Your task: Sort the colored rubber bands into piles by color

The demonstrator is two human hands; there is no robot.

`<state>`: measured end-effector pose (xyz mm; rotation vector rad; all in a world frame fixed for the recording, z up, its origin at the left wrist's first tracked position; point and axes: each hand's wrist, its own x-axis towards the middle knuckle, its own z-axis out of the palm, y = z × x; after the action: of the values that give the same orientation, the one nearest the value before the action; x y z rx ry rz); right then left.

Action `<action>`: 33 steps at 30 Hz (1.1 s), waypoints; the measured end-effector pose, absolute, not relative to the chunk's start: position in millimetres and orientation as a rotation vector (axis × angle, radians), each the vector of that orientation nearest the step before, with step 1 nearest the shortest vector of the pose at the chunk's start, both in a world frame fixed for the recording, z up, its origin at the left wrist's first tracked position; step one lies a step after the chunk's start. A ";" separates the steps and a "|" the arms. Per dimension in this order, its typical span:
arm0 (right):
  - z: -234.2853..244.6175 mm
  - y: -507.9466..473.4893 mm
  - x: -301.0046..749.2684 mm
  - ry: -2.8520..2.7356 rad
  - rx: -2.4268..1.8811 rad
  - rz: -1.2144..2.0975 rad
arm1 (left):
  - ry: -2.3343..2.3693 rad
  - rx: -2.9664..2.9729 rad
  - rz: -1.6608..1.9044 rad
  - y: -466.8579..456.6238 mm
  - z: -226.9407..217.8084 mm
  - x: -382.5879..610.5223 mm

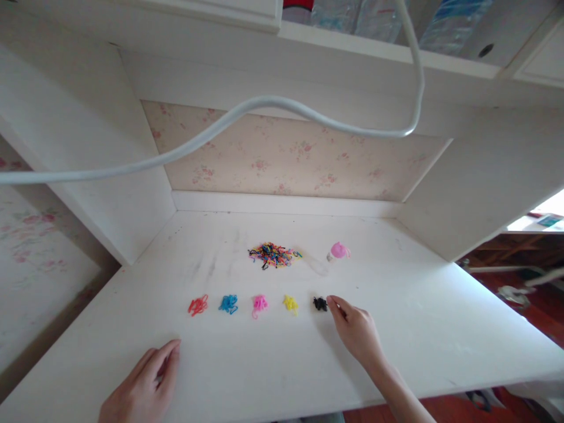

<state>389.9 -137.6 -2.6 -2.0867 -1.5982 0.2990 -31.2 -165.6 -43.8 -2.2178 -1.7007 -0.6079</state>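
A mixed heap of small coloured elastic bands (274,255) lies mid-desk. In front of it runs a row of sorted little piles: red (198,305), blue (228,304), pink (259,304), yellow (290,304) and black (320,304). My right hand (355,329) reaches to the black pile, fingertips pinched together right beside it. My left hand (147,382) rests flat on the desk near the front edge, fingers stretched out, holding nothing. A clear small bottle with a pink cap (332,256) lies on its side right of the heap.
The white desk (440,329) has side walls and a floral back panel (286,158). A white cable (247,111) hangs across the view. Water bottles (352,14) stand on the shelf above. The floor drops off beyond the right edge.
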 end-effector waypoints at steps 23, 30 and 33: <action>-18.8 -171.7 420.7 -1.077 -1.968 0.632 | -2.042 -2.519 -0.235 -21.2 39.5 158.0; -16.3 -171.8 420.4 -1.074 -1.954 0.658 | -2.065 -2.443 -0.224 -11.9 31.5 163.6; -14.9 -172.2 420.0 -1.074 -1.949 0.661 | -2.030 -2.448 -0.224 -18.6 35.7 162.3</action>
<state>420.0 -172.2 -14.9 -1.9493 -1.0745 0.6608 162.3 -18.6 35.7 -2.4477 -2.0303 -0.2241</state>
